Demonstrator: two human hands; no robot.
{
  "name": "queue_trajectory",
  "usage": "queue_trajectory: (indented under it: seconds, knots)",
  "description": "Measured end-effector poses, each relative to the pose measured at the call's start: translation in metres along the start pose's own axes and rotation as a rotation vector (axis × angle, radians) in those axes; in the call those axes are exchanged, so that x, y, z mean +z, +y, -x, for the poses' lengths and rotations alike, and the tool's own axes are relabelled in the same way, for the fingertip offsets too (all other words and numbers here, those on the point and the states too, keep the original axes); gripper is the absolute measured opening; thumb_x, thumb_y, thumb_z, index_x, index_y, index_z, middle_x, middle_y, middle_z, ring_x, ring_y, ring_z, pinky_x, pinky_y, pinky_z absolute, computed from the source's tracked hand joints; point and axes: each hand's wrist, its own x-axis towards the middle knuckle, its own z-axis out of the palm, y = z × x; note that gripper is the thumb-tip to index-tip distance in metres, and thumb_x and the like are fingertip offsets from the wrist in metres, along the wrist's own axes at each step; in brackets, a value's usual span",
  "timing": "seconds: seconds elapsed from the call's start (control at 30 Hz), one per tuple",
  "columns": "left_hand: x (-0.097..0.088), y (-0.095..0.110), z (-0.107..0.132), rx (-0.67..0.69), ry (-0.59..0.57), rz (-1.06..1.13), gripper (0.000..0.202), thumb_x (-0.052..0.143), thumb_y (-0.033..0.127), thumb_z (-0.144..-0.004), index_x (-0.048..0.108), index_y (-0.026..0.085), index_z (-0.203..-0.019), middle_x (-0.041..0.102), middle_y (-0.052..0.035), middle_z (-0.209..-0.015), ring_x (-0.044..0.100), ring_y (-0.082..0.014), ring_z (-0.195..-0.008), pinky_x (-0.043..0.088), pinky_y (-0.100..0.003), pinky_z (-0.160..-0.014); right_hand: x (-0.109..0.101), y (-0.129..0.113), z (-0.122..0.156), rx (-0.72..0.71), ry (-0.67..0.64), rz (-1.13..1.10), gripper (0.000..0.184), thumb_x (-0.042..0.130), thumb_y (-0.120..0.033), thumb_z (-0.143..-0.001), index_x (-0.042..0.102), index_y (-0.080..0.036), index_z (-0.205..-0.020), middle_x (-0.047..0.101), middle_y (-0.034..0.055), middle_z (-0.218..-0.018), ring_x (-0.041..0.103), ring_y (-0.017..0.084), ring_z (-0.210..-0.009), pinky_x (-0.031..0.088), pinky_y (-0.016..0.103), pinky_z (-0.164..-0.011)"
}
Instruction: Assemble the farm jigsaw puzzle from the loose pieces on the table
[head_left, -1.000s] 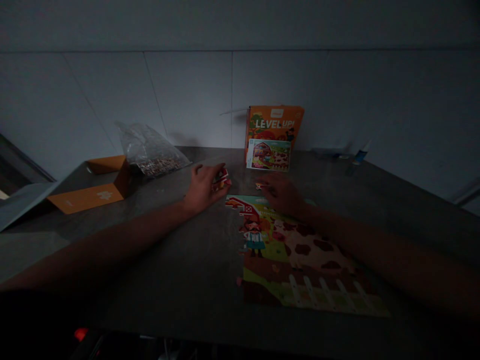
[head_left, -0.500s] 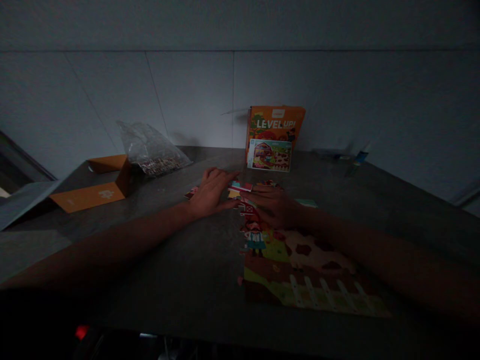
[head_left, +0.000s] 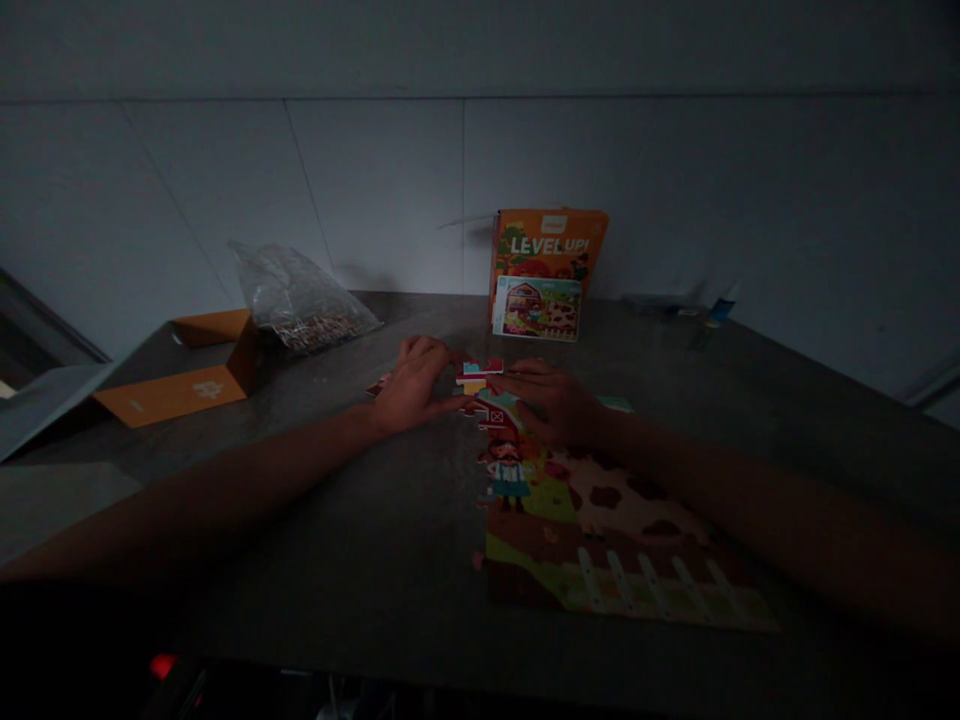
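2 bare hands meet at the far left corner of a partly built, colourful cardboard farm jigsaw that lies flat on the dark grey table. The left hand lies low on the tabletop, fingers stretched out towards a small red, blue and yellow jigsaw piece, fingertips at its left edge. The right hand rests palm down on the jigsaw's upper edge, fingers spread flat and pointing at the same piece from the right. In the dim light I cannot tell whether the piece is seated. Behind the hands, an orange jigsaw box stands against the wall. Further left sit a clear plastic bag of loose pieces and an open orange cardboard tray.
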Motion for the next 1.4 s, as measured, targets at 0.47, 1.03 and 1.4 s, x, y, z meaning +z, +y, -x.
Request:
queue_trajectory:
  seconds: [0.47, 1.03, 1.4]
  knots:
    - [-0.004, 0.007, 0.001, 0.02, 0.012, 0.232, 0.038, 0.071, 0.039, -0.077, 0.057, 0.017, -0.105, 0.062, -0.0071, -0.1, 0.058, -0.0227, -0.095, 0.046, -0.038, -0.087, 0.006, 0.007, 0.003, -0.099, 0.118, 0.014, 0.051, 0.047, -0.009, -0.082, 0.059, -0.018, -0.131, 0.069, 0.0112, -0.106, 0.061, 0.023, -0.097, 0.056, 0.042, -0.083]
    - [-0.002, -0.002, -0.001, 0.303, -0.274, 0.344, 0.045, 0.07, 0.048, -0.077, 0.057, 0.017, -0.106, 0.06, -0.0115, -0.106, 0.054, -0.0274, -0.1, 0.042, -0.043, -0.091, 0.005, 0.008, 0.002, -0.204, -0.074, -0.104, 0.036, 0.05, -0.01, -0.085, 0.071, -0.02, -0.112, 0.062, 0.0126, -0.119, 0.06, 0.021, -0.106, 0.05, 0.041, -0.091]
    - [-0.003, 0.002, -0.003, 0.385, -0.26, 0.368, 0.03, 0.069, 0.043, -0.08, 0.068, 0.019, -0.098, 0.064, -0.0101, -0.101, 0.056, -0.0257, -0.1, 0.042, -0.042, -0.092, 0.006, 0.01, 0.003, -0.199, -0.067, -0.14, 0.036, 0.051, -0.009, -0.084, 0.072, -0.019, -0.111, 0.06, 0.0145, -0.118, 0.059, 0.022, -0.105, 0.051, 0.04, -0.09]
